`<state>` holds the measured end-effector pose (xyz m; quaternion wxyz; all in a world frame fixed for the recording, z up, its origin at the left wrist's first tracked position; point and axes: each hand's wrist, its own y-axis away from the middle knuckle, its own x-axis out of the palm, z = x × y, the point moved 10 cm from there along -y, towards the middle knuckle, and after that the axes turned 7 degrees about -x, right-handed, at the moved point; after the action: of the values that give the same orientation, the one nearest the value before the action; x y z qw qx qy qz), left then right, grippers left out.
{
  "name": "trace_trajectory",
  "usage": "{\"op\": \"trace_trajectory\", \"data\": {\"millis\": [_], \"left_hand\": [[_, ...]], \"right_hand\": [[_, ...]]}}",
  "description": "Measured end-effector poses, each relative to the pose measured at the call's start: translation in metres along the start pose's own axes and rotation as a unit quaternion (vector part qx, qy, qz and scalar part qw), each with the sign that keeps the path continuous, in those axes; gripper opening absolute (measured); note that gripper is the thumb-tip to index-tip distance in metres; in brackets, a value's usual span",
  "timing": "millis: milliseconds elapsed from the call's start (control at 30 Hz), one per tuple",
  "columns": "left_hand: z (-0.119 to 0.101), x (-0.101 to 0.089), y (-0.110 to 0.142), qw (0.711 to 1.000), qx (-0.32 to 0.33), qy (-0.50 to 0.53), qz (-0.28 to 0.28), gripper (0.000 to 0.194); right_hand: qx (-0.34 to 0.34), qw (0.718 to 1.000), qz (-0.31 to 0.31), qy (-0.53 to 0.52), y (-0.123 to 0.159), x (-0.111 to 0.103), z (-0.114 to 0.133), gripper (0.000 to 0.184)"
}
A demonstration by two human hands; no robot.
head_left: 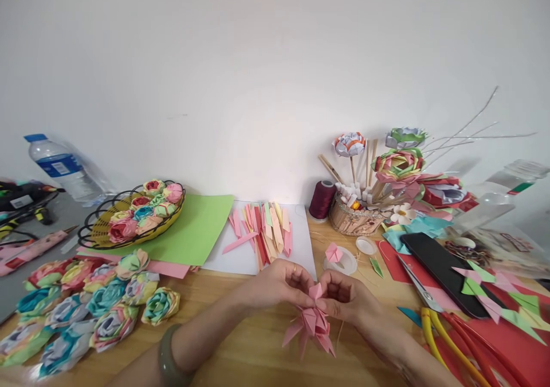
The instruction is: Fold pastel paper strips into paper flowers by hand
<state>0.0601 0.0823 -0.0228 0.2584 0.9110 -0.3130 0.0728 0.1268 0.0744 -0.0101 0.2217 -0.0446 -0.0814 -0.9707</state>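
Observation:
Between my hands, above the front of the wooden table, is a pink folded paper flower (313, 323) with pointed petals spreading downward. My left hand (287, 284) pinches its upper left side, a ring on one finger and a bangle on the wrist. Thumb and fingers of my right hand (344, 296) close on the upper right side, by a small pink tip that stands up between the hands. A thin thread hangs beside the right thumb. Just beyond, a small pink folded piece (334, 253) rests on a round clear lid (346, 264).
Folded paper strips (266, 229) lie on a white sheet ahead. To the left are a yellow basket (97, 226) and several paper flowers (107, 298). Rightward stand a maroon thread spool (321, 201) and a woven pot (354, 218), with scissors (423, 287), a black phone (442, 269) and pliers (429, 332) nearer.

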Motion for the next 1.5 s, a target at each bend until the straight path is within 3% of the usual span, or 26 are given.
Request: {"op": "trace_trajectory", "data": {"millis": [167, 367, 600, 767, 1033, 1233, 1500], "left_hand": [[0.0, -0.003, -0.002, 1.0, 0.014, -0.01, -0.009, 0.027], [-0.004, -0.007, -0.003, 0.999, 0.029, -0.025, -0.022, 0.026], [0.003, -0.013, -0.007, 0.998, 0.023, -0.044, -0.025, 0.026], [0.001, -0.017, -0.01, 0.997, 0.047, -0.041, -0.039, 0.025], [0.003, -0.012, -0.006, 0.999, 0.026, -0.039, -0.025, 0.025], [-0.002, -0.014, -0.005, 0.997, 0.047, -0.065, -0.018, 0.022], [-0.001, -0.016, -0.007, 0.997, 0.058, -0.053, -0.017, 0.022]], "right_hand": [[0.007, 1.0, 0.006, 0.016, -0.001, -0.003, -0.008, 0.034], [-0.044, 0.998, -0.024, 0.036, -0.003, -0.007, -0.003, 0.034], [-0.049, 0.998, -0.016, 0.029, -0.005, -0.004, -0.006, 0.038], [-0.058, 0.996, -0.059, 0.02, -0.004, -0.014, -0.007, 0.036], [0.002, 1.0, -0.01, -0.016, -0.005, -0.007, -0.017, 0.029], [-0.028, 0.999, -0.031, 0.019, -0.004, -0.01, -0.009, 0.027], [-0.021, 0.999, -0.027, 0.031, -0.005, -0.007, -0.013, 0.03]]}}
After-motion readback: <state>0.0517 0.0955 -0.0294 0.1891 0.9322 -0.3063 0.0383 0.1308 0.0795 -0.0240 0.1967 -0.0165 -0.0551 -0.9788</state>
